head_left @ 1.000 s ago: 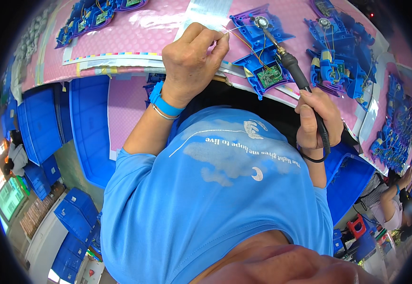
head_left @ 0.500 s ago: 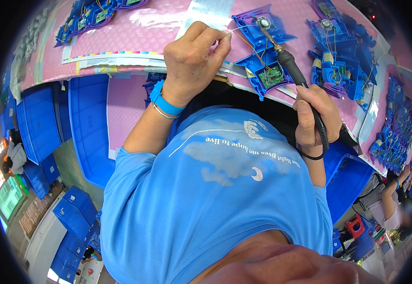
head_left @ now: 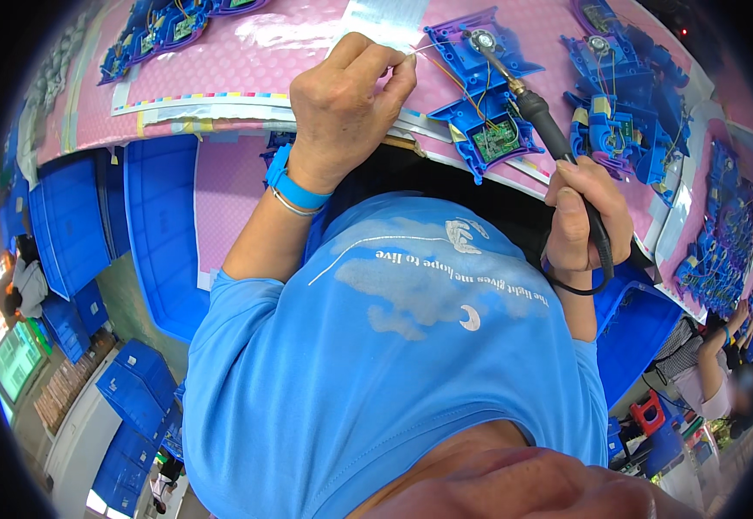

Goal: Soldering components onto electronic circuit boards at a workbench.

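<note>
A blue-and-purple plastic shell point(head_left: 456, 60) lies opened on the table, with a small round speaker point(head_left: 483, 40) in its upper half. In its lower half sits a green circuit board point(head_left: 496, 138), and thin coloured wires run between the halves. My right hand point(head_left: 588, 208) grips a soldering iron point(head_left: 542, 119) by its black handle; the iron's tip is at the speaker's edge. Left of the shell, my left hand point(head_left: 346, 104) is closed in a pinch on a thin silvery solder wire point(head_left: 433, 46), which points toward the speaker.
More opened shells point(head_left: 623, 104) with boards and wires lie to the right, and others point(head_left: 165, 30) at the far left. A heap of blue parts point(head_left: 722, 233) is at the far right. Blue bins point(head_left: 165, 233) stand below the table edge. Another person's arm point(head_left: 712, 363) shows at the lower right.
My left hand has shifted slightly left and away, drawing the solder wire back from the speaker. My right hand has moved a little to the right with the iron, its tip still by the speaker.
</note>
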Demonstrator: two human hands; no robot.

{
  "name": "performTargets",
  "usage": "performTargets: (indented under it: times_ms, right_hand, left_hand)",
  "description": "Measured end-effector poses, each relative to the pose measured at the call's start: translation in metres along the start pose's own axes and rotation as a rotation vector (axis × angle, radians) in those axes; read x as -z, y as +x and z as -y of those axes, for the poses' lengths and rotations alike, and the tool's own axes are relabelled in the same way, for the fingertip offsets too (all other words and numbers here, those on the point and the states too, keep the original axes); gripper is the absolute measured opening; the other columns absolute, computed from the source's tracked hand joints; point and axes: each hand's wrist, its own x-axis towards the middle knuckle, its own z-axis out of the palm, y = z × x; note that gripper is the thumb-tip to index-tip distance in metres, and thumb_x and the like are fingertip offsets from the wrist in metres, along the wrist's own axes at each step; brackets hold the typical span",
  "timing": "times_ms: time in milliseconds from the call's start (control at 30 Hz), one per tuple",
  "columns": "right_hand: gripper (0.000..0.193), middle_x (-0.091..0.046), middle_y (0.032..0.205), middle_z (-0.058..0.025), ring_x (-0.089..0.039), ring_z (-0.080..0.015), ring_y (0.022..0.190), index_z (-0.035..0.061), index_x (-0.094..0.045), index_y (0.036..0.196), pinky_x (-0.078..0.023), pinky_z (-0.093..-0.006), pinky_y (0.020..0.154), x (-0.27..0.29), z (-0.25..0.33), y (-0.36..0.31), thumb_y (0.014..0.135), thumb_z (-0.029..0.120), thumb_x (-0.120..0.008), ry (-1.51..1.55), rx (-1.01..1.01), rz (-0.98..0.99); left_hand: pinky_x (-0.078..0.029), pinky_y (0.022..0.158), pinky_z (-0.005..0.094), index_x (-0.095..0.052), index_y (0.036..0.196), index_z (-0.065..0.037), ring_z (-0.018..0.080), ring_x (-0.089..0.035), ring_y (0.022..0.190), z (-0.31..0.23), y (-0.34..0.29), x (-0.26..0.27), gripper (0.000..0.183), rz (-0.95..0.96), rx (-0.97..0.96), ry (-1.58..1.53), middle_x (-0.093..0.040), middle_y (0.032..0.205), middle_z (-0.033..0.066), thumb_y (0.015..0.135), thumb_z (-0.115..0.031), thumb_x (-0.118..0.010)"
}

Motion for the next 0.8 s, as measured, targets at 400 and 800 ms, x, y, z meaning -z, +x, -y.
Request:
performTargets:
  times_ms: [400, 800]
  right_hand:
    - [0.021, -0.061, 0.073, -0.0112, -0.056, -0.0158, 0.062, -0.0091, -0.067, 0.107, -0.043, -0.0292, 0.059, -0.011, -0.006, 0.01, 0.091, 0.003, -0.062, -0.038, -0.019, 0.065]
    - [0.022, -0.062, 0.074, -0.0118, -0.056, -0.0159, 0.062, -0.01, -0.067, 0.107, -0.044, -0.0299, 0.06, -0.011, -0.006, 0.013, 0.091, 0.003, -0.063, -0.011, -0.028, 0.1]
  left_hand:
    - [-0.046, 0.047, 0.0294, -0.069, 0.079, -0.009, 0.0181, -0.062, 0.055, 0.0, 0.0, 0.003, 0.012, 0.03, -0.008, 0.033, -0.062, 0.075, 0.0022, 0.081, -0.012, -0.081]
    - [-0.047, 0.049, 0.0303, -0.069, 0.081, -0.008, 0.0194, -0.063, 0.057, 0.001, 0.004, 0.0, 0.011, 0.054, -0.019, 0.021, -0.064, 0.077, 0.0034, 0.081, -0.011, -0.08]
